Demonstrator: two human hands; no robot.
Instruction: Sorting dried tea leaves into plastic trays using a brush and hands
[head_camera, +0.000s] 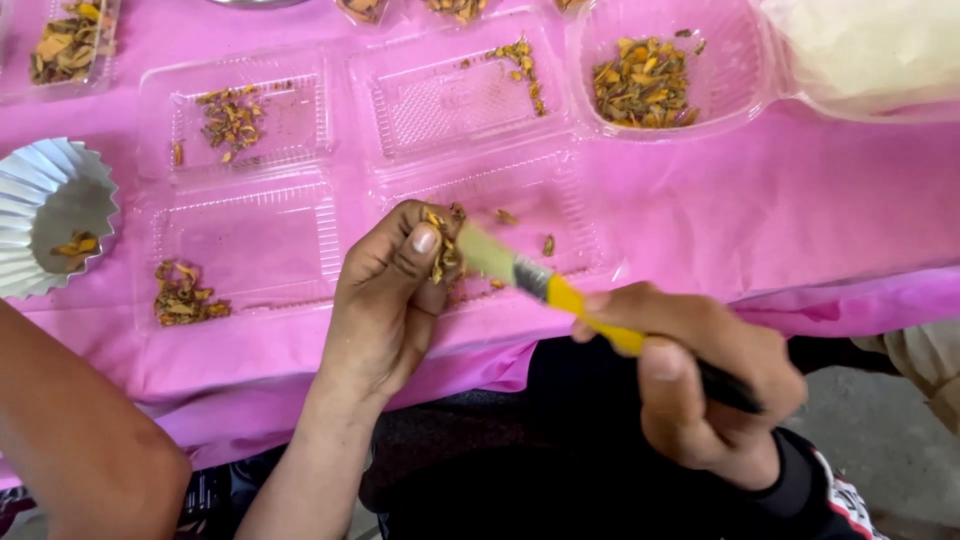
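Note:
My left hand (385, 295) pinches a small clump of dried yellow-brown flower bits (440, 255) above the near right clear plastic tray (560, 215). My right hand (705, 385) grips a paintbrush (560, 292) with a yellow and black handle. The pale bristles of the brush touch the flower bits in my left fingers. A few loose bits lie in the tray under them.
Several clear plastic trays (250, 240) holding dried flower bits lie on a pink cloth (800, 210). A clear tub (680, 70) of flower bits stands at the back right. A fluted silver foil cup (50, 215) sits at the left. Another person's arm (80, 440) shows at the lower left.

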